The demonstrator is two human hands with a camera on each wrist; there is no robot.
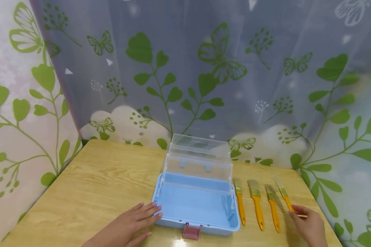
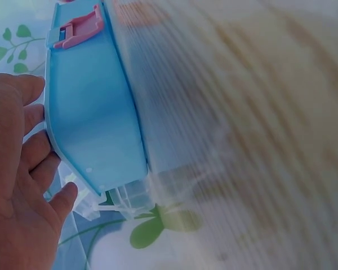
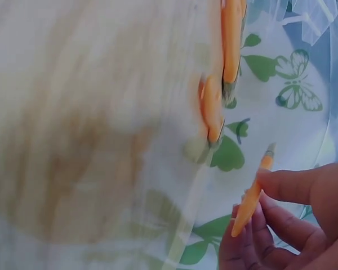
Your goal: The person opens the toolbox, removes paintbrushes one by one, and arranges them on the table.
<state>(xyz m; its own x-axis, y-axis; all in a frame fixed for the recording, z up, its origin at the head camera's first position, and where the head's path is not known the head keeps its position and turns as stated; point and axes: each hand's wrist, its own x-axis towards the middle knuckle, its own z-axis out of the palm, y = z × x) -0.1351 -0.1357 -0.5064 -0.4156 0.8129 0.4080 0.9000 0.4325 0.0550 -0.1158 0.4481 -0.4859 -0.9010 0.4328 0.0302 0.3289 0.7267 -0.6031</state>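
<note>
A light blue plastic box (image 1: 191,202) stands on the table with its clear lid (image 1: 201,145) raised at the back and a dark pink latch (image 1: 191,232) hanging at the front. My left hand (image 1: 131,221) rests its extended fingers against the box's front left corner; the left wrist view has those fingertips along the rim. At the right, my right hand (image 1: 310,223) pinches the orange handle of a paintbrush (image 1: 285,198) between thumb and fingers, bristles pointing away. The right wrist view gives the held paintbrush (image 3: 250,202) slanting over the palm side.
Three more orange-handled paintbrushes lie side by side between box and right hand: one beside the box (image 1: 240,206), a wider one (image 1: 257,206) and another (image 1: 273,209). The wooden table (image 1: 111,178) meets leaf-and-butterfly curtains (image 1: 173,68) at its back and sides.
</note>
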